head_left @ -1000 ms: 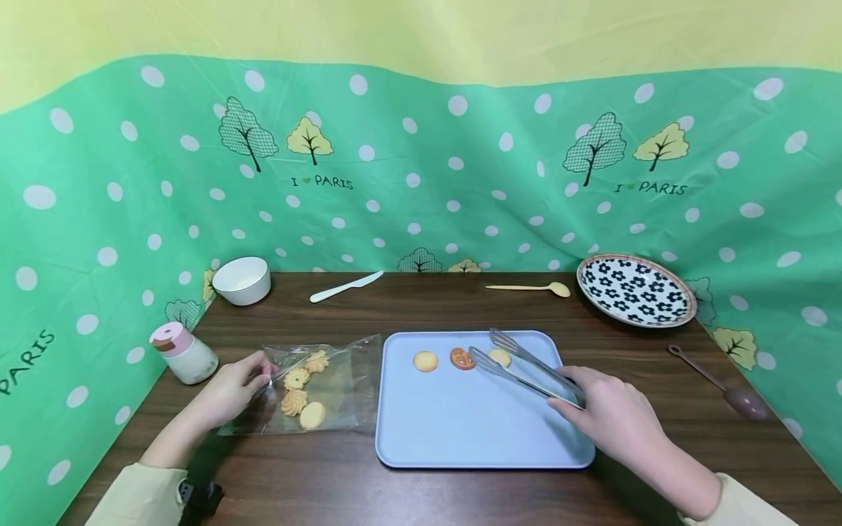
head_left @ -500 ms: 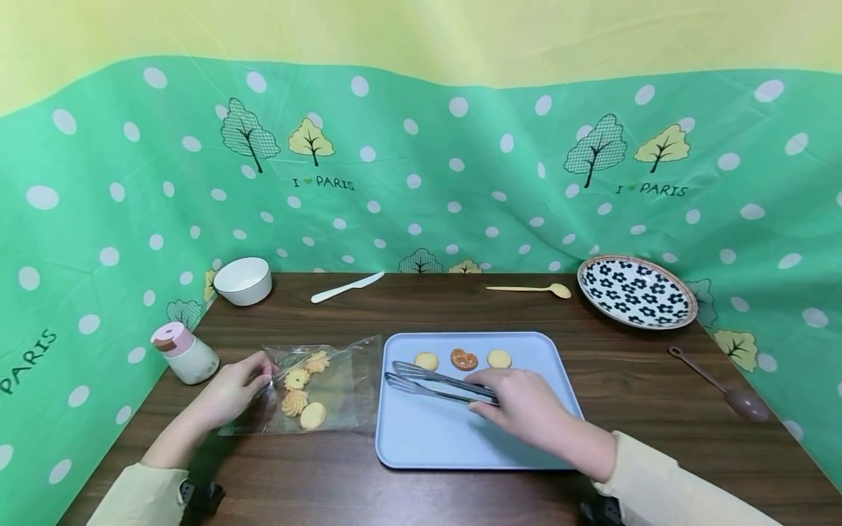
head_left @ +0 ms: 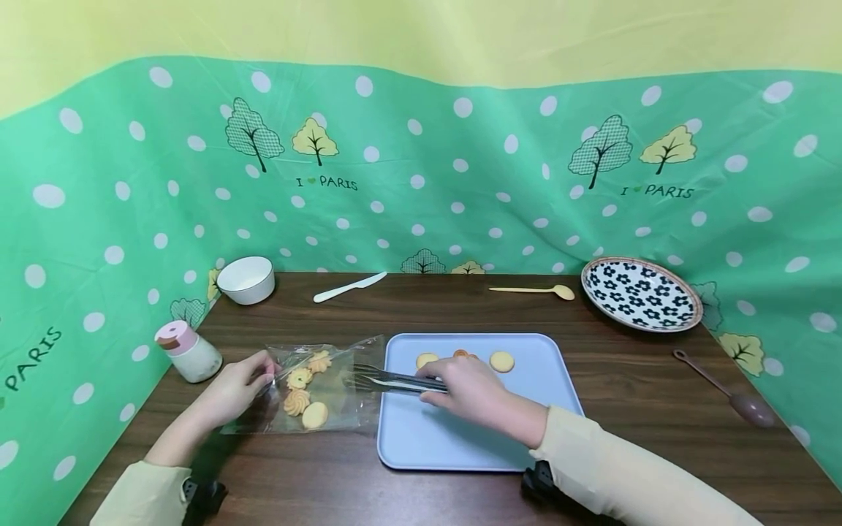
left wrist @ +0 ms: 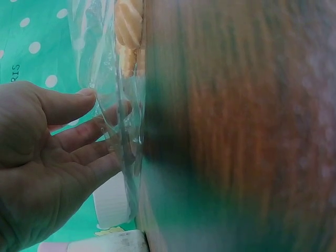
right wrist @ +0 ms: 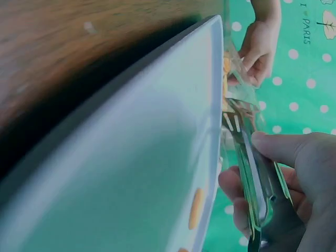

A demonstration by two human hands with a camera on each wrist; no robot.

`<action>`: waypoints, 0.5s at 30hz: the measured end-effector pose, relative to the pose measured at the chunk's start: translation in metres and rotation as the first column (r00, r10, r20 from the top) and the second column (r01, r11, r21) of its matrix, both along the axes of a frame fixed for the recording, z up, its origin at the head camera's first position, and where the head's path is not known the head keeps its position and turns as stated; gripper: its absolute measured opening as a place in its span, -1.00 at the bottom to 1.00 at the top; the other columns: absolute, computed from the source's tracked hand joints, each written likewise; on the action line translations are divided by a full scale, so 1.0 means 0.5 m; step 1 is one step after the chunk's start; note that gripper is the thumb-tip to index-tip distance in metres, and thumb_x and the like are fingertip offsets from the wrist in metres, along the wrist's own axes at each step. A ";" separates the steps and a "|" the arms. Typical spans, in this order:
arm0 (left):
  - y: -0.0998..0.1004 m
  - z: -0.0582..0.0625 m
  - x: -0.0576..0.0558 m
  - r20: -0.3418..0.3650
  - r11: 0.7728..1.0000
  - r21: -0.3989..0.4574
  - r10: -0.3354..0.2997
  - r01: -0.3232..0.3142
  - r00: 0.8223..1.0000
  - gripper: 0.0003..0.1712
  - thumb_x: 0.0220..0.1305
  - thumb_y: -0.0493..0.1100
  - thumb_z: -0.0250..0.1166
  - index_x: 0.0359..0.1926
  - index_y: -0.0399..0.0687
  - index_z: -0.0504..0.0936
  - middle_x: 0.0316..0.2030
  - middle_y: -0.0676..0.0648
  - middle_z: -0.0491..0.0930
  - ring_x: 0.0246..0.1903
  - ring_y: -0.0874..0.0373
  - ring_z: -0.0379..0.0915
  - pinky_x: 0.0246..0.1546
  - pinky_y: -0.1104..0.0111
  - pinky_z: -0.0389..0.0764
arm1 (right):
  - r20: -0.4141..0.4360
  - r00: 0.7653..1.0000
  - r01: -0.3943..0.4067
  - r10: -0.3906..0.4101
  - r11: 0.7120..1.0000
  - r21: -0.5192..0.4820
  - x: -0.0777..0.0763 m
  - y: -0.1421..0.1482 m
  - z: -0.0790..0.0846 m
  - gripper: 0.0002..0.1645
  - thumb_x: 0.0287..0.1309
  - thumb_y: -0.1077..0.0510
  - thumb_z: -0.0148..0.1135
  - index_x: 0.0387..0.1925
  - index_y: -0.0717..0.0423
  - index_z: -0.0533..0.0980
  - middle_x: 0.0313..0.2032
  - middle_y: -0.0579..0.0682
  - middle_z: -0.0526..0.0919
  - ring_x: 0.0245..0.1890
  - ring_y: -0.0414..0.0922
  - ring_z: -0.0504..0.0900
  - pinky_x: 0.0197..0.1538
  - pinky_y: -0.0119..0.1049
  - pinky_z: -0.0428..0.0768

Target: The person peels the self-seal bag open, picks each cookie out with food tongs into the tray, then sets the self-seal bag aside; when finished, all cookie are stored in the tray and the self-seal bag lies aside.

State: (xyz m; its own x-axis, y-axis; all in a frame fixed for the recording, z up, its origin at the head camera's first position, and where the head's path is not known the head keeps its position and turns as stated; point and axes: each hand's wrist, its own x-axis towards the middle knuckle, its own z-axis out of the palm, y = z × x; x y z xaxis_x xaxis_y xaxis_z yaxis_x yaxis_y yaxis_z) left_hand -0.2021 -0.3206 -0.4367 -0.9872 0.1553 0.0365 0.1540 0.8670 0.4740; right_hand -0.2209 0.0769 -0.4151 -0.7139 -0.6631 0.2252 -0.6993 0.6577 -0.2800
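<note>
Spanning the gap between the tray and the clear bag, the metal tongs lie almost level, their tips at the bag's right end; whether they are inside it or above it I cannot tell. The right hand holds them, its fingers curled along one arm and the thumb pressing the other, which brings the tips near each other. Nothing shows between the tips. The left hand pinches the bag's left edge, thumb and partly bent fingers a little apart with film between them, presumably to steady such light plastic. Four cookies lie in the bag. Along the tray's far side sit two round cookies and a pretzel partly hidden by the right hand. Beyond, on the bench, are a white knife and a yellow spoon.
</note>
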 end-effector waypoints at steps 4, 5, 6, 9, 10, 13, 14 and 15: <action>0.001 0.000 0.000 -0.005 1.000 0.002 -0.006 0.006 1.000 -0.89 0.31 -0.28 0.16 -0.34 0.00 0.44 -0.21 -0.04 0.65 -0.34 0.14 0.44 -0.38 0.27 0.40 | 0.129 0.991 -0.042 0.047 0.998 -0.044 -0.010 -0.022 -0.005 -0.65 0.04 -0.07 0.37 -0.11 -0.09 0.63 -0.22 -0.22 0.71 -0.31 -0.31 0.61 -0.26 -0.35 0.49; 0.001 0.000 0.000 -0.004 1.000 0.003 -0.005 0.005 1.000 -0.89 0.31 -0.28 0.17 -0.34 0.00 0.44 -0.20 -0.04 0.66 -0.33 0.14 0.45 -0.38 0.27 0.40 | 0.160 0.985 -0.053 0.061 0.997 -0.053 -0.011 -0.026 -0.006 -0.64 0.05 -0.07 0.37 -0.10 -0.08 0.63 -0.21 -0.21 0.70 -0.28 -0.31 0.61 -0.28 -0.37 0.50; 0.001 0.000 0.000 -0.005 1.000 0.001 -0.005 0.005 1.000 -0.89 0.31 -0.28 0.17 -0.34 0.01 0.44 -0.20 -0.04 0.66 -0.33 0.14 0.45 -0.38 0.27 0.40 | 0.188 0.979 -0.066 0.077 0.996 -0.061 -0.013 -0.031 -0.006 -0.64 0.05 -0.07 0.37 -0.09 -0.07 0.63 -0.20 -0.21 0.70 -0.25 -0.32 0.60 -0.30 -0.39 0.51; 0.001 -0.001 0.000 -0.009 1.000 0.003 -0.002 0.002 1.000 -0.87 0.31 -0.29 0.17 -0.35 0.02 0.42 -0.19 -0.03 0.66 -0.33 0.14 0.45 -0.39 0.29 0.39 | 0.229 0.968 -0.092 0.104 0.994 -0.062 -0.017 -0.042 -0.008 -0.62 0.06 -0.10 0.36 -0.07 -0.11 0.62 -0.20 -0.24 0.69 -0.29 -0.35 0.55 -0.34 -0.42 0.45; 0.001 -0.001 0.001 -0.011 1.000 0.003 -0.003 0.003 1.000 -0.86 0.31 -0.29 0.17 -0.35 0.02 0.42 -0.19 -0.03 0.67 -0.32 0.14 0.46 -0.39 0.30 0.38 | 0.237 0.965 -0.099 0.110 0.993 -0.058 -0.017 -0.045 -0.008 -0.61 0.05 -0.11 0.36 -0.07 -0.13 0.62 -0.21 -0.26 0.68 -0.32 -0.35 0.52 -0.38 -0.43 0.43; 0.000 -0.002 0.001 -0.019 1.000 0.003 -0.007 0.007 1.000 -0.85 0.31 -0.29 0.16 -0.36 0.03 0.41 -0.20 -0.02 0.67 -0.32 0.15 0.45 -0.39 0.31 0.37 | 0.218 0.968 -0.124 0.127 0.992 -0.031 -0.019 -0.053 -0.008 -0.58 0.02 -0.14 0.37 -0.06 -0.18 0.61 -0.22 -0.29 0.67 -0.34 -0.35 0.49 -0.42 -0.44 0.38; 0.000 -0.002 0.002 -0.021 1.000 0.003 -0.009 0.009 1.000 -0.85 0.31 -0.30 0.17 -0.36 0.03 0.40 -0.20 -0.02 0.67 -0.33 0.15 0.45 -0.40 0.32 0.37 | 0.203 0.970 -0.136 0.137 0.991 -0.019 -0.019 -0.055 -0.008 -0.57 0.01 -0.15 0.38 -0.05 -0.18 0.61 -0.21 -0.30 0.67 -0.32 -0.35 0.50 -0.42 -0.45 0.39; -0.001 -0.003 0.002 -0.026 1.000 0.000 -0.011 0.011 1.000 -0.85 0.30 -0.30 0.17 -0.36 0.03 0.41 -0.20 -0.02 0.67 -0.34 0.15 0.44 -0.40 0.32 0.36 | 0.184 0.971 -0.151 0.150 0.988 -0.008 -0.020 -0.057 -0.009 -0.56 0.00 -0.16 0.38 -0.04 -0.17 0.60 -0.20 -0.29 0.67 -0.31 -0.34 0.52 -0.41 -0.44 0.41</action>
